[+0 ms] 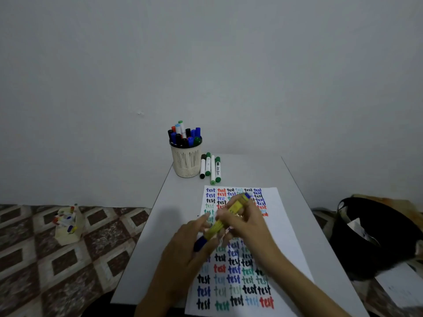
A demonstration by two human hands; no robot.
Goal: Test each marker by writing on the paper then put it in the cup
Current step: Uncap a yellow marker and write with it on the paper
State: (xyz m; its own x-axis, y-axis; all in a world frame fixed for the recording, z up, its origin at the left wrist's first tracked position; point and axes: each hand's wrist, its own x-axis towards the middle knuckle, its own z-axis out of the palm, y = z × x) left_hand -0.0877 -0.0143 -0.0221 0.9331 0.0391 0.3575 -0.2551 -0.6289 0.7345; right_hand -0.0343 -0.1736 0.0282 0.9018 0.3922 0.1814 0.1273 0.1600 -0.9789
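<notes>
Both grips on the yellow marker (pixel 229 213), working its cap over the paper (pixel 283 225).

My right grip (pixel 246 223) is wrapped round the yellow barrel, and my left grip (pixel 190 245) pinches the blue cap end, though motion blur hides exactly how the fingers sit. The marker hangs tilted over the paper, well in front of the cup (pixel 186 161). I judge this to be the cap step, but I cannot tell whether the cap is coming off or going on. If testing is next, I need a straight pull on the cap and a bare patch of paper. The cup is already crowded, so dropping this one in calls for a gap. Four loose markers (pixel 210 167) lie on the tabletop (pixel 160 225) just beside the cup.
</notes>
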